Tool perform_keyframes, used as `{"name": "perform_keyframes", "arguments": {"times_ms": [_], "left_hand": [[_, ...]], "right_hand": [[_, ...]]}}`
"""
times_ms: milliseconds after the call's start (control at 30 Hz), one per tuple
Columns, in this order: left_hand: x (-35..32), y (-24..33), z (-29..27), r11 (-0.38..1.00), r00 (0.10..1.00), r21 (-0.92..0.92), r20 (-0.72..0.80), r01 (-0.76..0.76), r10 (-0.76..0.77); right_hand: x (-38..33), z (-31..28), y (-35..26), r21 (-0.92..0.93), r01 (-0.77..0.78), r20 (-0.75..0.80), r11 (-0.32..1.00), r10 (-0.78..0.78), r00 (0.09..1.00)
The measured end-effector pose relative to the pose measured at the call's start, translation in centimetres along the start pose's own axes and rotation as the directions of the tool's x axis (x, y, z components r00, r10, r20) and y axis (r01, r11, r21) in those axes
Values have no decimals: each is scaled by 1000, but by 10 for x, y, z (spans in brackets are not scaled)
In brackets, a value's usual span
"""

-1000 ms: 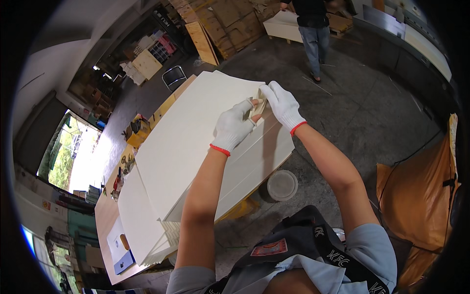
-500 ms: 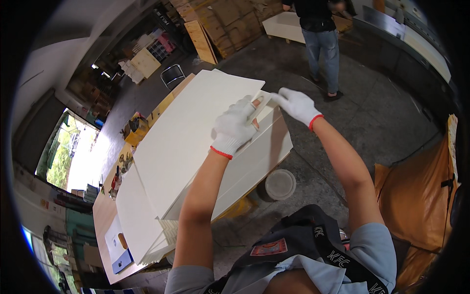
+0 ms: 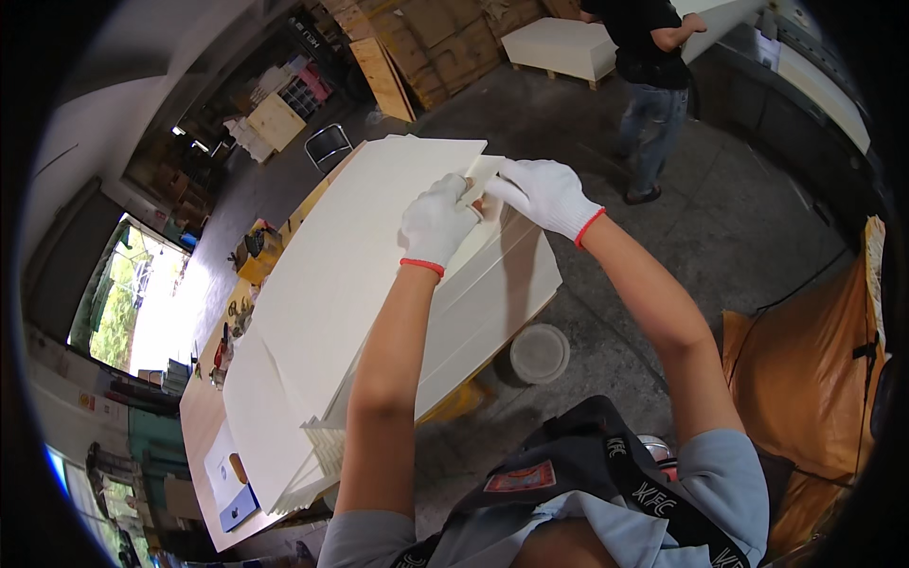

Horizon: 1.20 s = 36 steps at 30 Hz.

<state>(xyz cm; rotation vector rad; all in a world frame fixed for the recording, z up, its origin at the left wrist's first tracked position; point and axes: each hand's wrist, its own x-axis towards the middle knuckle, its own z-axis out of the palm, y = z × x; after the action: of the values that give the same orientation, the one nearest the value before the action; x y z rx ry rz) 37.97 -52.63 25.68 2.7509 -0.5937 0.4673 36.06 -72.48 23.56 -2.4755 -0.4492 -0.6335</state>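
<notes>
A large stack of thin white boards lies on the workbench, its upper sheets shifted out of line with those below. My left hand, in a white knit glove with a red cuff and bare fingertips, is closed round the near right edge of the top board, lifting it slightly. Beside it, my right hand, gloved the same way, reaches in at the far right corner of the stack. Its thumb and fingers close on the corner of a white board just under the lifted one; the exact grip is partly hidden.
Tools and a yellow box line the bench's far left edge. A lidded round bucket stands on the floor by the stack. Orange-brown sheeting is at right. Further off, a person stands beside a white pallet stack; a chair stands behind the bench.
My right hand has moved left onto the boards' corner. My left hand has shifted slightly left and up with the board edge. The other person has stepped right and turned.
</notes>
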Motion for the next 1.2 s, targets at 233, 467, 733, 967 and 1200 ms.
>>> {"name": "perform_keyframes", "arguments": {"times_ms": [233, 467, 733, 967, 1200], "left_hand": [[-22, -4, -10, 940, 993, -335, 113, 63, -26], [-26, 4, -16, 939, 985, -327, 168, 102, -49], [-27, -2, -7, 927, 994, -360, 59, 108, -93], [-29, 8, -18, 944, 983, -318, 180, 85, -28], [-29, 2, -9, 953, 993, -293, 114, 77, -45]], "right_hand": [[3, 12, -17, 548, -334, 80, 767, 349, 934], [-2, 19, -15, 570, -319, 44, 758, 359, 932], [-3, 23, -17, 476, -303, -10, 826, 349, 937], [-2, 28, -11, 483, -315, 2, 817, 358, 934], [-2, 28, -10, 492, -314, -3, 812, 363, 932]]}}
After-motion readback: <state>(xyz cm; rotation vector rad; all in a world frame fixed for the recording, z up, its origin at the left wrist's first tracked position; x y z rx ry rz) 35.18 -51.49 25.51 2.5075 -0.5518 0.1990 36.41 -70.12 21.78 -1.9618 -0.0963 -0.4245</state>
